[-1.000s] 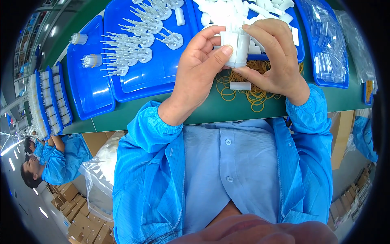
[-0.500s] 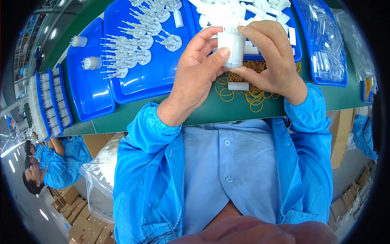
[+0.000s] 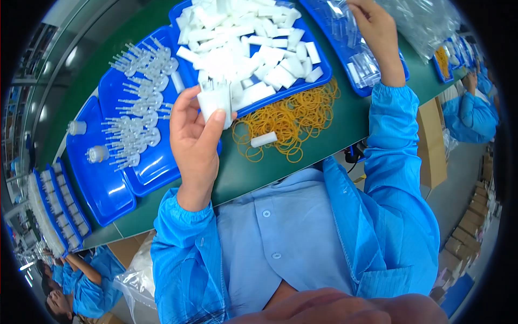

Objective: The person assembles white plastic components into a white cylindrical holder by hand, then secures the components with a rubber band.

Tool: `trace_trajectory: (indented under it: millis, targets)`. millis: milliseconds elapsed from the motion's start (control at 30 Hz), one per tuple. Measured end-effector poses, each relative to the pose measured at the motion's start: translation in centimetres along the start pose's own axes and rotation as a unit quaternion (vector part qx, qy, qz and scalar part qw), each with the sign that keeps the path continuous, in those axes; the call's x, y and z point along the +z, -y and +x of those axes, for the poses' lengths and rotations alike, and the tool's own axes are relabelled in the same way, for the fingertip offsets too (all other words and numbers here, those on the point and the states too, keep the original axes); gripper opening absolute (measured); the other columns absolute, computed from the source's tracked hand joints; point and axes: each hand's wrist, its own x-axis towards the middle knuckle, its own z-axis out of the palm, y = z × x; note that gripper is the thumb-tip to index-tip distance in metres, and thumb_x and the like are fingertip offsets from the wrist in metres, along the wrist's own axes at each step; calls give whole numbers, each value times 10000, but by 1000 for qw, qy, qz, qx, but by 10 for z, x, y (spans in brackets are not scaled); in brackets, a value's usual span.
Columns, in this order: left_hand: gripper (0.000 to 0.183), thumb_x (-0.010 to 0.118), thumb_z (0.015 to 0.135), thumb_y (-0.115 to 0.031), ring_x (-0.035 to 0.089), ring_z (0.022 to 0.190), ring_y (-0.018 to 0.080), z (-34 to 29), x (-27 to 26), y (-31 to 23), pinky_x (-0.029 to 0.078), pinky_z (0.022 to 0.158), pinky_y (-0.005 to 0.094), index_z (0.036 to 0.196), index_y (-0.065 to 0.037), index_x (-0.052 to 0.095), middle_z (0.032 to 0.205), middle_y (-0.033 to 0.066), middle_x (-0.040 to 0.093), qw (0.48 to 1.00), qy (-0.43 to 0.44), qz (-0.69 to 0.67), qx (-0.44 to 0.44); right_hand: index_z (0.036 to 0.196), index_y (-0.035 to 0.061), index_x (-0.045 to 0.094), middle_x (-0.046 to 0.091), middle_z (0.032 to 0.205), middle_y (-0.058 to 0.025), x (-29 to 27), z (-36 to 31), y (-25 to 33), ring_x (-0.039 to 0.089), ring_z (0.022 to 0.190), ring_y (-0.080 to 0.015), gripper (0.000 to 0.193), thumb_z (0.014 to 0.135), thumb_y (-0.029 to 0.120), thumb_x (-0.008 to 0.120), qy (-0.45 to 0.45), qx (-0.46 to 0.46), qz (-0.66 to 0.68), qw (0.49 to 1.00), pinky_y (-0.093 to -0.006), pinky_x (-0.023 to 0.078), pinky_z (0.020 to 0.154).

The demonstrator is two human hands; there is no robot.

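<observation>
- Nearest, the person's blue smock fills the lower view; both sleeves run up from it to the green surface (image 3: 324,140).
- The left hand (image 3: 197,135) is raised over the near edge of the surface, fingers curled and thumb pressed across the front of a small bundle of white plastic pieces (image 3: 216,100). The bundle stands roughly upright in the grip, its long axis pointing away from the person, prongs at the far end.
- Just right of that hand a heap of yellow rubber bands (image 3: 294,116) lies loose on the surface, with one lone white tube (image 3: 263,140) resting on its near side, long axis left to right. The left hand is much the nearer hand to both.
- Left of the hand, a blue tray (image 3: 156,162) holds rows of clear, long-stemmed plastic parts (image 3: 137,116); a further blue tray (image 3: 108,189) at the far left carries two small clear caps (image 3: 97,154).
- Farther off, straight beyond the bundle, a blue tray (image 3: 318,81) is piled with loose white plastic pieces (image 3: 248,43) of the same kind.
- Farthest right, the right hand (image 3: 372,24) is stretched well away from the bundle, into a blue tray of clear plastic parts (image 3: 359,70). Its fingers are bent down among them; whether it has hold of one I cannot tell.
- Other people in blue smocks work at the edges.
</observation>
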Motion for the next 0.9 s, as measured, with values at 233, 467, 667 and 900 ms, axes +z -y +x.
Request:
trace_trajectory:
  millis: [233, 467, 667, 900]
  targets:
    - [493, 584, 874, 18, 573, 1084, 218, -2, 4, -1, 514, 858, 330, 1328, -11, 394, 1225, 156, 534, 999, 13, 39, 22, 1014, 40, 688, 673, 925, -162, 21, -13, -37, 652, 844, -292, 367, 844, 364, 664, 204, 42, -87, 974, -362, 506, 747]
    - [515, 611, 863, -9, 571, 1030, 184, 4, -5, 13, 503, 818, 287, 1337, 4, 411, 1223, 126, 525, 992, 15, 120, 36, 828, 42, 711, 666, 852, -196, 32, -12, -42, 638, 819, -375, 350, 789, 363, 577, 195, 72, -198, 958, -449, 518, 742]
    - [472, 592, 881, -47, 550, 919, 127, -8, 1, -1, 447, 763, 231, 1321, -1, 428, 1184, 95, 538, 990, -19, 118, 70, 879, -4, 699, 655, 925, -188, 28, -1, -26, 638, 886, -363, 352, 801, 334, 643, 212, 39, -205, 955, -454, 518, 759]
    - [440, 603, 888, -71, 522, 837, 95, -6, 5, -3, 440, 736, 220, 1297, 5, 459, 1129, 82, 563, 988, -32, 141, 62, 920, 9, 691, 647, 931, -195, 17, 0, -33, 630, 895, -369, 315, 769, 282, 646, 207, 38, -196, 958, -455, 514, 763]
